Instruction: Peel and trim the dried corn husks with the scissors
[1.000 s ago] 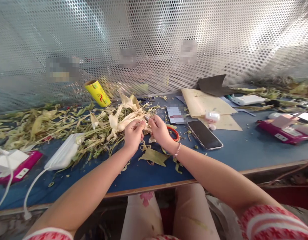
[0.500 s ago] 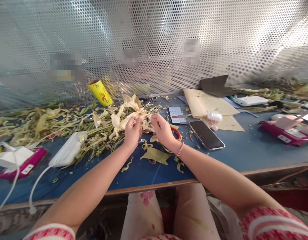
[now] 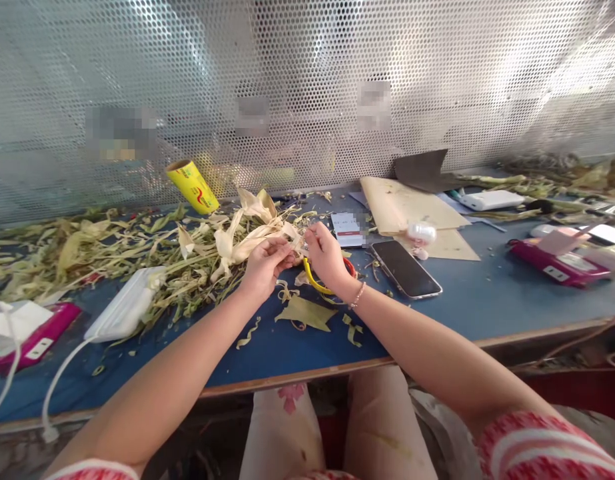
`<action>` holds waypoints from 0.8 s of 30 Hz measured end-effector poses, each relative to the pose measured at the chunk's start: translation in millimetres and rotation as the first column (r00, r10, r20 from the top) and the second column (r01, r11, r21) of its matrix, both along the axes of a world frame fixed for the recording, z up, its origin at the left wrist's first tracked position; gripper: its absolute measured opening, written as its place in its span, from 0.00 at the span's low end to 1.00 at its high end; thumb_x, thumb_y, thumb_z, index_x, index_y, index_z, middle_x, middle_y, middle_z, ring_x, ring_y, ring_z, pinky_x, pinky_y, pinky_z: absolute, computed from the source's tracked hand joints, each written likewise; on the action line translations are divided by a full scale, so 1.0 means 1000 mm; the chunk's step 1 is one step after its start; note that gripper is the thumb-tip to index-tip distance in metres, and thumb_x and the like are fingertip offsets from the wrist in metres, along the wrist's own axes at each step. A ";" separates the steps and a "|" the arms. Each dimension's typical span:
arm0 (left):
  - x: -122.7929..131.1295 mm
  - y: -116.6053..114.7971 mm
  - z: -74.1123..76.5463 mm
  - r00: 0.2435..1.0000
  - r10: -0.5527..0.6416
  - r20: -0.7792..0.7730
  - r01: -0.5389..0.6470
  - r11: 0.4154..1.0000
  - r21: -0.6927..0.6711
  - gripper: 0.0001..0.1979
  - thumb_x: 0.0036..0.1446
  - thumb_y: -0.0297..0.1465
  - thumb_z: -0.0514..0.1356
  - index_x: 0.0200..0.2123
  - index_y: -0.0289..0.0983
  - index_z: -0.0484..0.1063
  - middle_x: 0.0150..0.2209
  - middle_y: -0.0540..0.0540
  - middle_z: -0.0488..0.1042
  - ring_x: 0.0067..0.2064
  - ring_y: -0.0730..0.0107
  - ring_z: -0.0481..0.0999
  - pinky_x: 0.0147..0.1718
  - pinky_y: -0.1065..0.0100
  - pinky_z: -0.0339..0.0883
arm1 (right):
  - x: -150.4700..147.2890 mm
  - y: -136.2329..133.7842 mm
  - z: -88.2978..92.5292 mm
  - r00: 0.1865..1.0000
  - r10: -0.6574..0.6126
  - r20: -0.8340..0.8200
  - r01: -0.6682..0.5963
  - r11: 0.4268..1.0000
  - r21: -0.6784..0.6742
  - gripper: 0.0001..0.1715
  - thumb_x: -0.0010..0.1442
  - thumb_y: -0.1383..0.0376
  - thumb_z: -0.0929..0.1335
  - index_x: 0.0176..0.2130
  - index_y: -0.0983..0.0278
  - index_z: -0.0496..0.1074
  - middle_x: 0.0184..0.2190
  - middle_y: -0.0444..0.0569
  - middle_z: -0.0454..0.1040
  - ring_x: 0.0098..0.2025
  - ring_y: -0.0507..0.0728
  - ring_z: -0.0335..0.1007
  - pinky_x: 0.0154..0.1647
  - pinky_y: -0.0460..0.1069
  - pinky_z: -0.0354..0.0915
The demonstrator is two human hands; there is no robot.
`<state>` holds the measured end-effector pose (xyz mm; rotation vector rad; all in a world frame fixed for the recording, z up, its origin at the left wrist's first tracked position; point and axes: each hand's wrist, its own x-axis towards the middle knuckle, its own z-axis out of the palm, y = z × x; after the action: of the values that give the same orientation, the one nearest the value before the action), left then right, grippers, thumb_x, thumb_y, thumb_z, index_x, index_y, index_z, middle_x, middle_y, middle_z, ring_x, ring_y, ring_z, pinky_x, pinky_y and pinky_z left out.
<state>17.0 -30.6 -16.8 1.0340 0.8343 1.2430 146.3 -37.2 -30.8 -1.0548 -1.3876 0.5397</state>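
My left hand (image 3: 264, 265) and my right hand (image 3: 327, 255) meet over the blue table (image 3: 462, 307), both pinched on a pale dried corn husk (image 3: 247, 243) that trails left into a heap of husks and leaves (image 3: 112, 250). Under my right hand lies a pair of scissors with yellow and red handles (image 3: 314, 283). A torn green leaf piece (image 3: 307, 312) and curled husk strips lie just in front of my hands.
A black phone (image 3: 404, 268), a small white device (image 3: 421, 233), cardboard sheets (image 3: 402, 207) and a card (image 3: 350, 230) sit to the right. A yellow roll (image 3: 192, 187) leans on the perforated metal screen (image 3: 307, 80). White power banks (image 3: 122, 313), magenta devices (image 3: 557, 263) flank the sides.
My hands have drawn closer together on the husk, the left turning its fingers inward. The yellow scissor handle now shows below my right hand. The view shifted slightly.
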 end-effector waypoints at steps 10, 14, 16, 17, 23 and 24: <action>-0.004 0.003 -0.005 0.965 -0.146 -0.219 0.178 0.976 0.130 0.20 0.35 0.32 0.68 0.32 0.36 0.64 0.18 0.57 0.67 0.20 0.78 0.68 0.20 0.75 0.62 | 0.003 0.008 -0.003 0.975 0.002 -0.222 -0.021 0.996 -0.084 0.12 0.58 0.56 0.59 0.28 0.60 0.55 0.17 0.37 0.51 0.19 0.48 0.51 0.21 0.45 0.51; -0.004 0.005 -0.011 0.938 -0.179 -0.296 0.232 0.961 0.152 0.22 0.37 0.31 0.67 0.38 0.36 0.65 0.19 0.56 0.68 0.19 0.77 0.67 0.21 0.73 0.62 | 0.004 0.009 -0.003 0.963 0.011 -0.269 -0.038 0.995 -0.097 0.13 0.58 0.55 0.58 0.28 0.60 0.55 0.16 0.36 0.50 0.18 0.48 0.51 0.19 0.45 0.51; -0.004 0.004 -0.011 0.938 -0.198 -0.285 0.242 0.962 0.129 0.20 0.38 0.30 0.66 0.37 0.36 0.65 0.19 0.56 0.68 0.20 0.76 0.68 0.22 0.72 0.62 | 0.004 0.009 -0.003 0.970 0.010 -0.244 -0.033 0.995 -0.090 0.13 0.58 0.55 0.58 0.28 0.60 0.55 0.16 0.37 0.50 0.18 0.48 0.51 0.20 0.45 0.51; -0.004 0.003 -0.011 0.941 -0.208 -0.269 0.244 0.964 0.110 0.19 0.38 0.30 0.66 0.35 0.36 0.66 0.19 0.55 0.68 0.21 0.76 0.68 0.22 0.72 0.62 | 0.004 0.008 -0.003 0.975 0.011 -0.223 -0.030 0.996 -0.084 0.12 0.58 0.56 0.59 0.28 0.60 0.55 0.16 0.37 0.51 0.18 0.48 0.51 0.20 0.45 0.51; 0.000 0.001 -0.011 0.972 -0.193 -0.130 0.204 0.977 0.069 0.15 0.44 0.41 0.61 0.27 0.35 0.64 0.23 0.49 0.71 0.25 0.71 0.72 0.27 0.67 0.66 | 0.001 0.003 -0.002 0.995 0.014 -0.095 -0.016 1.000 -0.016 0.11 0.59 0.59 0.58 0.27 0.61 0.55 0.19 0.39 0.55 0.23 0.49 0.52 0.24 0.45 0.52; 0.000 0.002 -0.012 0.977 -0.164 -0.139 0.176 0.981 0.079 0.16 0.45 0.43 0.61 0.27 0.35 0.64 0.23 0.49 0.71 0.25 0.71 0.71 0.27 0.67 0.66 | 0.000 0.002 -0.002 0.997 0.019 -0.075 -0.019 1.000 -0.006 0.11 0.59 0.59 0.58 0.27 0.61 0.55 0.20 0.39 0.55 0.23 0.49 0.52 0.25 0.45 0.53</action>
<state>16.9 -28.6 -29.2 1.2463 0.7780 1.0836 146.4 -35.4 -32.5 -1.0176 -1.3320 0.5919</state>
